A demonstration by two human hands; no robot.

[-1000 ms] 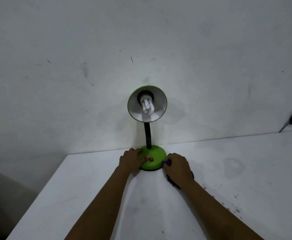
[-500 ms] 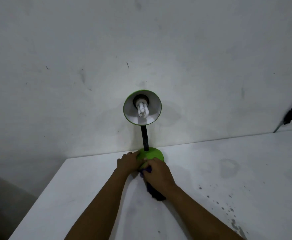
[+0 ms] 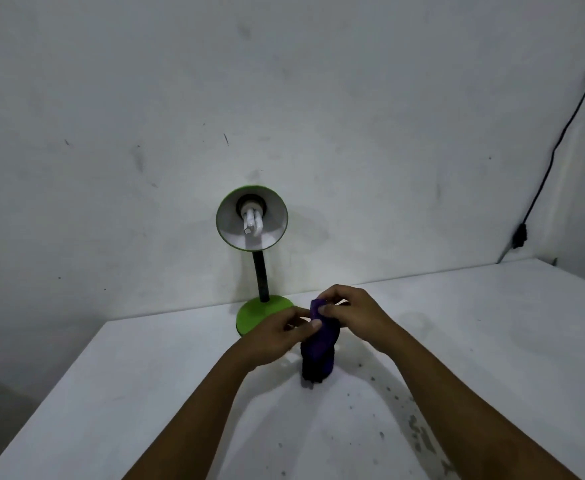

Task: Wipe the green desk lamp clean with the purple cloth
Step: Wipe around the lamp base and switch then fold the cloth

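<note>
Beside the lamp point(image 3: 262, 311), both hands, left hand point(image 3: 277, 336) and right hand point(image 3: 353, 311), pinch the purple cloth point(image 3: 318, 344); its hanging tail could snag the base and tip it

One green desk lamp point(image 3: 253, 252) with one bulb point(image 3: 252, 221); one purple cloth point(image 3: 318, 344); one white table point(image 3: 145, 393); one black cable point(image 3: 557, 147); two hands: left hand point(image 3: 277, 336), right hand point(image 3: 355, 311).

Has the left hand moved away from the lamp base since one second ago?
Yes. The left hand left the lamp base, toward the viewer, and now holds the purple cloth.
</note>
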